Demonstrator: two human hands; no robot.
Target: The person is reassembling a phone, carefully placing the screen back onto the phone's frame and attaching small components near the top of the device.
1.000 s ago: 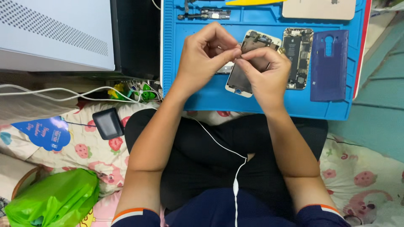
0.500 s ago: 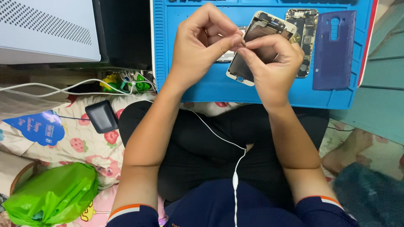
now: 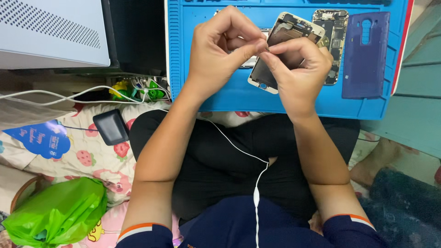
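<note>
Blue repair mat [image 3: 294,101] carries the opened phone [image 3: 280,50] — left hand [image 3: 220,50] and right hand [image 3: 298,73] pinch shut on a tiny part [image 3: 265,49] just above it — light, likely fragile, best held fingertip-edge only.

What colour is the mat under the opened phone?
The mat is bright blue, seen best in the head view, under the opened phone.

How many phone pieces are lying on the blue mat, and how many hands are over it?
Opened white phone: 1
Bare phone frame with its insides showing: 1
Purple back cover: 1
Hands: 2, left hand and right hand
Total: 5, over the blue mat
</note>
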